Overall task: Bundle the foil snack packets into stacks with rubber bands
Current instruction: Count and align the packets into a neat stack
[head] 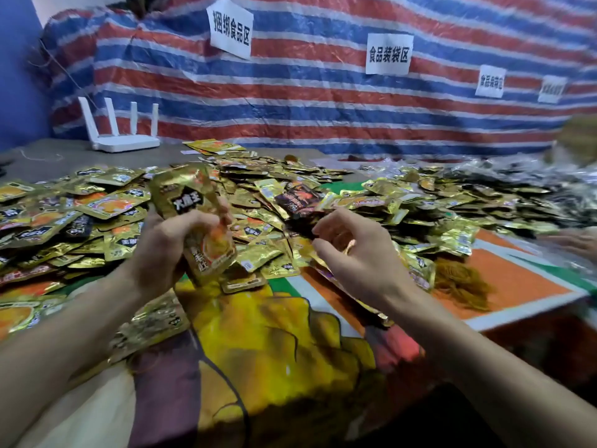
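The table (38, 163) lies heaped with loose packets (371, 202), most work ahead; the left hand (174, 244) grips one bandless stack (190, 202), the right hand (352, 253) half-curled, its hold unclear.

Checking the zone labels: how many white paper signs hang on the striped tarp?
4 signs: one upper left of centre, one to its right, two smaller blurred ones farther right. Others may sit outside the frame.

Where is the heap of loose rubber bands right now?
In the head view, the rubber bands lie heaped on the orange mat, right of the right hand, against the near edge of the packets.
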The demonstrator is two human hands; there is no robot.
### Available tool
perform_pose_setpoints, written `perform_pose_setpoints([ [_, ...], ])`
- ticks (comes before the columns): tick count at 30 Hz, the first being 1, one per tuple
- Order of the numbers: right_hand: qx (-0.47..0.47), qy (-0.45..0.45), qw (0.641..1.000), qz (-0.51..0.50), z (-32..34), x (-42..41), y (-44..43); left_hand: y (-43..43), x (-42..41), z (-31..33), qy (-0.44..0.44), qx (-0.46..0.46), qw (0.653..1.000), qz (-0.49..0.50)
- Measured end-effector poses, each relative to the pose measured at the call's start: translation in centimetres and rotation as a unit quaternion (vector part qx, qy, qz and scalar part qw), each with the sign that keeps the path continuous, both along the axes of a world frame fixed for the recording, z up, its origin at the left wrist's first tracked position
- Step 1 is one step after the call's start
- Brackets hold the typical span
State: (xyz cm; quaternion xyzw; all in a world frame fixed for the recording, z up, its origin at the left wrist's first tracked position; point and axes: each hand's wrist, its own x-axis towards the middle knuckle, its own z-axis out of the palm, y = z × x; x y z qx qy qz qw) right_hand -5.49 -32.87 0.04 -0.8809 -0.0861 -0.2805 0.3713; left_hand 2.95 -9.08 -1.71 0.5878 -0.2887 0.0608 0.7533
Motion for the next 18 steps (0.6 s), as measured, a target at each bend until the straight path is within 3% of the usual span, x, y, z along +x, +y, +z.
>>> perform_pose_setpoints([
  [4,-0.153,0.045,0.973,-0.168,0.7,-2.0,-5.5,0.7,0.6,0.7,0.152,-0.088,0.984,-0.02],
  [8,-0.258,0.179,0.896,-0.316,1.2,-3.0,-11.1,1.2,0.9,0.8,0.178,-0.111,0.977,-0.027],
  [12,-0.308,0.278,0.848,-0.329,-0.1,-2.7,-12.8,1.5,1.4,0.5,0.189,-0.148,0.97,-0.04],
  [18,-0.314,0.274,0.843,-0.338,-0.9,-1.9,-13.6,1.8,1.7,0.2,0.191,-0.098,0.976,-0.037],
])
